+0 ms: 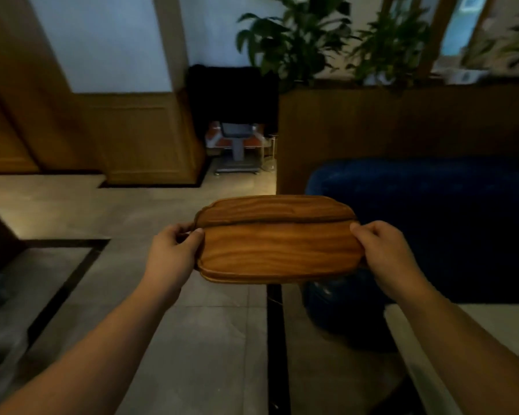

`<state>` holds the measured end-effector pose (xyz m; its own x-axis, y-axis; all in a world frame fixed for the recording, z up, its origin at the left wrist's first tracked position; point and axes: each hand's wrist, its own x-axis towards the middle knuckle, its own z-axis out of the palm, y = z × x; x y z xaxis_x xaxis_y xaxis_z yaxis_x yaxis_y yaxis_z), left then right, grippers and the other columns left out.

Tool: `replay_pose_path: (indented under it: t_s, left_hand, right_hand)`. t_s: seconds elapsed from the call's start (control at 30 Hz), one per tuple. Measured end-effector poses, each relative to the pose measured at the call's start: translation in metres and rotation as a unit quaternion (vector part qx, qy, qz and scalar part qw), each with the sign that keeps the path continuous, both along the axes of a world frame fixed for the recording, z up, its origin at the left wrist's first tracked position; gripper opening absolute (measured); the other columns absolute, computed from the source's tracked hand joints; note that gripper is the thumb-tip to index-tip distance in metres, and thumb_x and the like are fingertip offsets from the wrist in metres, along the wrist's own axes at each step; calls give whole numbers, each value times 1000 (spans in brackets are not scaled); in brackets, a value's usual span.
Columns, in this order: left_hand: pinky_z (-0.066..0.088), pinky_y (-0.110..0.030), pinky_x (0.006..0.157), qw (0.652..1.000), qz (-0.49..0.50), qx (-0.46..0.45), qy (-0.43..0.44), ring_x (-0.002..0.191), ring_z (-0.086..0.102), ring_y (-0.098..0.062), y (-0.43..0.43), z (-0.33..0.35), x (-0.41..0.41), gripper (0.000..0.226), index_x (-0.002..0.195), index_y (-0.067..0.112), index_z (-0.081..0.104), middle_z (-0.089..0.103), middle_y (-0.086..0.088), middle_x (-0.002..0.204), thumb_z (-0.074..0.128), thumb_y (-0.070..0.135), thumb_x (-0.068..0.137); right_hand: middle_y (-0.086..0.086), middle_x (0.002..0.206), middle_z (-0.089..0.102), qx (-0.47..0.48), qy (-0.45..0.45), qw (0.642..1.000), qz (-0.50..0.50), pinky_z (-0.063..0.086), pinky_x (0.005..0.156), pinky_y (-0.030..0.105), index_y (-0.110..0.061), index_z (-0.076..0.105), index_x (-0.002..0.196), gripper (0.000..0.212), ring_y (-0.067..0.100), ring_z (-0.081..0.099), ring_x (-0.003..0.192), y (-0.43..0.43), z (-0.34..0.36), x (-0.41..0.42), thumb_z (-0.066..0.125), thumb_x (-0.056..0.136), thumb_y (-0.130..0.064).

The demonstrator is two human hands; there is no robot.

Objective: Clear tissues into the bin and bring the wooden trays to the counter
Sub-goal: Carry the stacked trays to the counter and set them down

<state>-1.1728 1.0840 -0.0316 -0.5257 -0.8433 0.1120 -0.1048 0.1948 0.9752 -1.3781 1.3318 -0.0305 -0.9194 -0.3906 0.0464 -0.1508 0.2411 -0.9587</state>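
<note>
forearms reach out ahead of you, and both hands are clamped on the wooden trays (277,247): your left hand (173,253) pinches the left end with the thumb on top, your right hand (382,250) grips the right end the same way. the trays look like two stacked, the upper one slid toward you so the far edge of the lower one shows beyond it; they hang in the air at about waist level, over the tiled floor (216,324), touching nothing but your hands. no tissues show on them, so this is likely the carrying leg. keep the stack level and press your thumbs down so the top tray does not slide further. at your right a pale bench (402,322) edge and a blue seat (432,205) stand close; steer left of them. beyond, a wood partition (402,121) carries plants (312,37). no counter is visible yet, so look up before you walk on.
</note>
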Motion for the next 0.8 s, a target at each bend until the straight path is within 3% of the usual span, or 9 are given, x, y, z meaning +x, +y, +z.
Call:
replay_pose_path:
  t_s: [0.13,0.3,0.43,0.63,0.7,0.8]
  left_hand:
    - [49,-28,58,997,71,5,5,79,67,-18,-63,7,86,20,105,11,65,70,-9,92,56,22,91]
    - [45,-12,43,986,159,-52,-14,63,66,-5,-142,21,202,15,100,15,67,69,-2,83,58,23,90]
    - [44,-15,48,966,241,-78,-42,61,64,-2,-199,35,296,11,95,22,67,68,6,79,58,25,90]
    - [55,-33,63,935,345,-63,-55,71,66,-16,-255,45,401,8,87,23,67,70,0,80,60,25,88]
    - [53,-31,57,922,380,-60,-51,64,64,-14,-268,45,434,9,82,25,65,68,2,74,59,24,89]
    - [53,-32,59,900,428,-54,-59,67,65,-18,-285,43,480,8,94,20,64,68,0,77,58,23,90]
  right_hand:
    - [13,87,62,-3,0,998,62,49,59,39,-11,59,85,26,26,62,77,-100,10,60,55,93,-36]
    - [11,84,62,12,8,989,149,47,52,31,-10,60,91,29,23,63,71,-219,20,142,54,93,-38]
    - [12,85,64,20,11,976,219,59,62,44,-10,59,93,28,27,65,74,-322,24,216,53,93,-38]
    - [6,70,61,26,16,951,307,49,50,34,-19,55,79,26,24,63,61,-430,24,297,54,89,-43]
    - [5,68,60,27,23,940,340,49,48,31,-21,53,76,26,21,64,57,-466,26,327,55,87,-44]
    - [3,63,60,19,39,919,393,45,39,24,-22,53,73,27,11,61,42,-523,29,367,56,86,-44]
